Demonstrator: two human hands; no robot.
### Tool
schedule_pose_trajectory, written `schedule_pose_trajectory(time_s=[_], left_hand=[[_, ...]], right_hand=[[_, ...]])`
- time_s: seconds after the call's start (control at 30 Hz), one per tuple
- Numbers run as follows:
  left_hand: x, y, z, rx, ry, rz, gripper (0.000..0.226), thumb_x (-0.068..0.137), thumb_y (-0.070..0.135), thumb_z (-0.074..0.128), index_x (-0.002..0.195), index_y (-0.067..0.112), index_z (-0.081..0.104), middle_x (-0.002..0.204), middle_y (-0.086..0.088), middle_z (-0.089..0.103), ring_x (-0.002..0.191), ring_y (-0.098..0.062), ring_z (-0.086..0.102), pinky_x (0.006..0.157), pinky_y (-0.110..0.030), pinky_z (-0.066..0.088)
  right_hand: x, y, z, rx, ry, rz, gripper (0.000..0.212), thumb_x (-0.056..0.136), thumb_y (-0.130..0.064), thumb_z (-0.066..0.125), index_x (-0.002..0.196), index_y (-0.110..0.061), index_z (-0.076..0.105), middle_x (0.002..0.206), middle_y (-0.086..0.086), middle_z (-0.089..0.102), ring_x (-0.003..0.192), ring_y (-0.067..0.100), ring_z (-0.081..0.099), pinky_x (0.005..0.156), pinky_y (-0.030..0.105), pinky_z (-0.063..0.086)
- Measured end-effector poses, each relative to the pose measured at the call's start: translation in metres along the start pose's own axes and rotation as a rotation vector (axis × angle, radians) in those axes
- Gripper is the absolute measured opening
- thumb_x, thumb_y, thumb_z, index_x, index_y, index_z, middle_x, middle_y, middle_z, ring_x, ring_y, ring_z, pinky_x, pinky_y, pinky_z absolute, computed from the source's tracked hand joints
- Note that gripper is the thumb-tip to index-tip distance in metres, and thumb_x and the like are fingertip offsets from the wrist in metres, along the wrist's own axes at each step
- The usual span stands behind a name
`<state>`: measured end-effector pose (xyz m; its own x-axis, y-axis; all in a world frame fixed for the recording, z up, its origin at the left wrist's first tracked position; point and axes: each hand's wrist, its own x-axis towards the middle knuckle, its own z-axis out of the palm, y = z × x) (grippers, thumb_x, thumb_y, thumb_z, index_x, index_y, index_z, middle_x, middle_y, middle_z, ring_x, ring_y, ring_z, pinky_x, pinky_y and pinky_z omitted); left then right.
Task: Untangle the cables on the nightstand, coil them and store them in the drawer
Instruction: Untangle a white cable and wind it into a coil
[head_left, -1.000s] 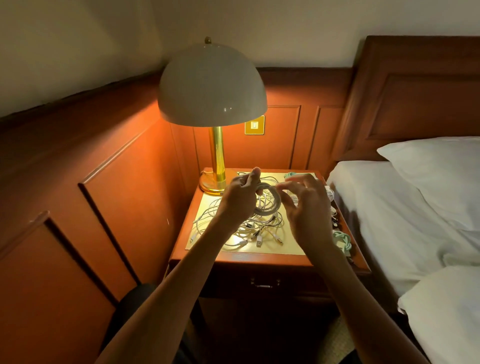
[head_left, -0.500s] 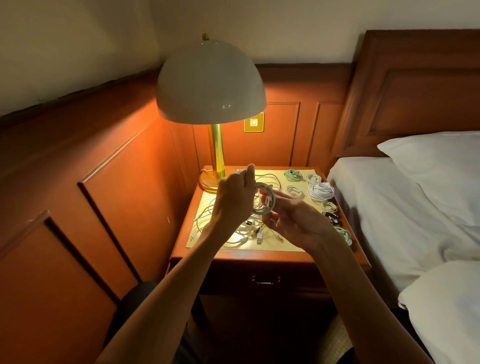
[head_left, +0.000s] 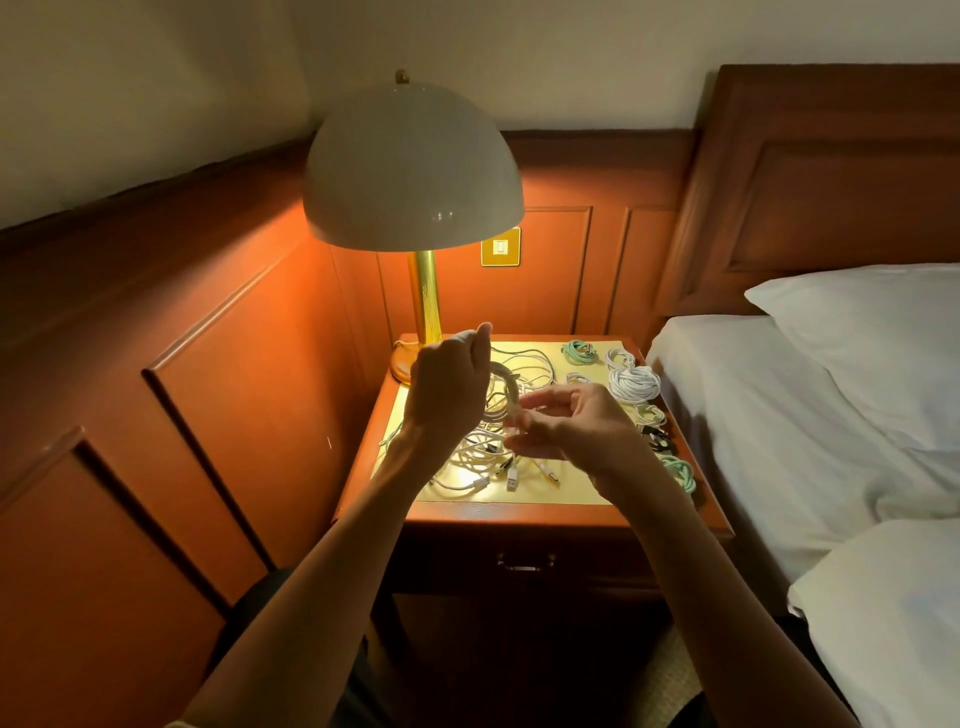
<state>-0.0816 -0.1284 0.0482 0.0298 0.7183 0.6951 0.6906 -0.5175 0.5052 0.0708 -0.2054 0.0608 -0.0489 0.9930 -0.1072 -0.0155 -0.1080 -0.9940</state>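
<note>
Head view: left hand (head_left: 449, 387) curls round a coiled cable (head_left: 511, 387); right hand (head_left: 579, 431) pinches its lower edge above the tabletop (head_left: 571, 512).

Both hands are up over the brown wooden nightstand (head_left: 519, 517). The left hand (head_left: 449, 384) grips a small pale coiled cable loop (head_left: 506, 387), fingers curled round its left side. The right hand (head_left: 576, 431) pinches the loop's lower right edge. Under them lies a loose tangle of white cables (head_left: 483, 457), plugs toward the front edge. Right side of the top, back to front: mint-green coil (head_left: 579, 353), fat white coil (head_left: 634, 384), black cable (head_left: 657, 441), second mint-green coil (head_left: 680, 470) near the front-right corner. The dark wooden drawer (head_left: 524, 564) below is closed. White dome lamp on a brass stem (head_left: 413, 166) back-left, lit.
</note>
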Motion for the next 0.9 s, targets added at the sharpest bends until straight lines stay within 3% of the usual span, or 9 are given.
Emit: schedule_pose_trajectory(time_s=[0.1,0.17,0.27,0.37,0.43,0.53,0.73,0.9], left_hand=[[0.004,-0.007,0.003,-0.027,-0.058,-0.086,0.052,0.108,0.033,0.04,0.058,0.02,0.044,0.051,0.004,0.051,0.045,-0.008,0.052,0.043,-0.018,0.039],[0.012,-0.013,0.006,-0.118,-0.153,-0.252,0.057,0.108,0.039,0.036,0.063,0.007,0.054,0.063,-0.009,0.064,0.055,-0.021,0.059,0.053,-0.034,0.047],[0.019,-0.018,0.014,-0.232,-0.259,-0.396,0.056,0.108,0.038,0.037,0.062,0.009,0.052,0.062,-0.006,0.055,0.052,-0.016,0.045,0.051,-0.029,0.037],[0.019,-0.023,0.029,-0.255,-0.312,-0.461,0.05,0.107,0.037,0.04,0.062,0.016,0.045,0.058,0.001,0.045,0.049,-0.011,0.037,0.04,-0.016,0.028],[0.016,-0.027,0.041,-0.308,-0.359,-0.517,0.047,0.106,0.038,0.04,0.064,0.018,0.044,0.06,0.002,0.043,0.051,-0.012,0.037,0.043,-0.02,0.031],[0.011,-0.026,0.054,-0.313,-0.418,-0.518,0.049,0.106,0.038,0.04,0.062,0.017,0.044,0.06,0.001,0.045,0.054,-0.013,0.04,0.052,-0.029,0.031],[-0.006,-0.02,0.08,-0.258,-0.477,-0.512,0.053,0.108,0.034,0.038,0.058,0.015,0.044,0.06,-0.003,0.048,0.056,-0.015,0.044,0.053,-0.028,0.032],[-0.015,-0.002,0.111,-0.198,-0.5,-0.488,0.057,0.108,0.036,0.034,0.063,0.006,0.053,0.077,-0.021,0.066,0.07,-0.03,0.058,0.072,-0.04,0.047]], right_hand=[[-0.002,0.002,-0.001,-0.174,-0.114,-0.016,0.017,0.092,-0.004,0.067,0.104,0.008,0.068,0.089,0.02,0.075,0.078,0.033,0.075,0.067,0.032,0.063],[0.001,-0.001,-0.002,-0.146,-0.17,0.006,0.015,0.092,-0.004,0.066,0.104,0.006,0.068,0.091,0.022,0.075,0.076,0.031,0.075,0.067,0.031,0.062],[0.001,0.0,-0.002,-0.02,-0.224,0.065,0.016,0.091,-0.005,0.067,0.104,0.004,0.069,0.091,0.021,0.074,0.072,0.025,0.073,0.066,0.028,0.062],[-0.002,0.01,-0.002,0.081,-0.236,0.091,0.025,0.085,-0.01,0.07,0.105,0.004,0.07,0.088,0.016,0.074,0.066,0.018,0.07,0.06,0.024,0.059],[-0.004,0.018,-0.004,0.117,-0.223,0.102,0.022,0.088,-0.008,0.068,0.105,0.005,0.07,0.086,0.015,0.073,0.064,0.016,0.067,0.058,0.022,0.056],[-0.009,0.033,-0.008,0.206,-0.214,0.144,0.027,0.088,-0.01,0.067,0.109,0.007,0.068,0.086,0.013,0.071,0.064,0.015,0.062,0.057,0.022,0.054],[-0.017,0.05,-0.024,0.171,-0.131,0.166,0.019,0.093,-0.007,0.064,0.109,0.004,0.067,0.086,0.014,0.072,0.057,0.013,0.059,0.051,0.021,0.052],[-0.024,0.055,-0.045,0.077,0.008,0.178,0.011,0.094,-0.01,0.065,0.101,-0.001,0.068,0.082,0.012,0.073,0.055,0.014,0.058,0.051,0.021,0.053]])
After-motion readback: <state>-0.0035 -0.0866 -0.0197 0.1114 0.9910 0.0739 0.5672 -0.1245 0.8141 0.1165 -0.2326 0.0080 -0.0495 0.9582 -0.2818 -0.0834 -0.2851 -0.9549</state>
